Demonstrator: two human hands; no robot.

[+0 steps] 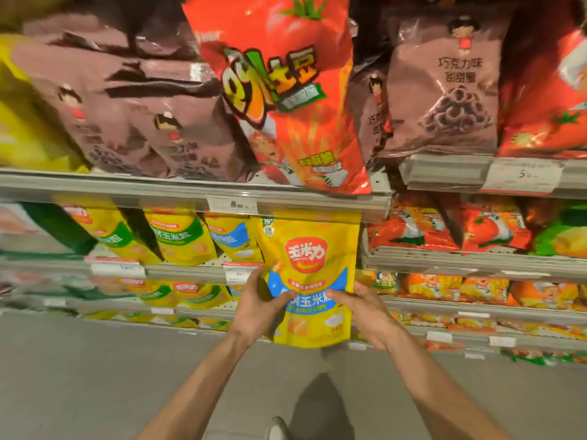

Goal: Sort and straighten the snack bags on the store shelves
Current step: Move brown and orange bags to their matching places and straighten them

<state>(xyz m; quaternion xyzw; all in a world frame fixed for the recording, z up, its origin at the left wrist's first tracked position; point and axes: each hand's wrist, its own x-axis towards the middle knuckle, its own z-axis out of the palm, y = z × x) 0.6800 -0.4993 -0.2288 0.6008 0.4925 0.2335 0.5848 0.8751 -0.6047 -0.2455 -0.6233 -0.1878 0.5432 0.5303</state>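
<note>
A yellow and blue corn snack bag (307, 249) is held upright in front of the second shelf. My left hand (259, 304) grips its lower left edge, thumb across the front. My right hand (362, 309) grips its lower right edge, thumb on the blue band. Behind it on that shelf stand similar yellow bags (178, 236) with green or blue bands, leaning to the left. Above, a tall red tomato chip bag (286, 90) hangs over the top shelf's front edge.
Brown chocolate snack bags (133, 115) lean left on the top shelf (127, 185); another brown bag (444, 84) stands upright to the right. Red and orange bags (444, 230) fill the right-hand shelves. Grey floor (95, 376) lies below, with my shoe (278, 428) on it.
</note>
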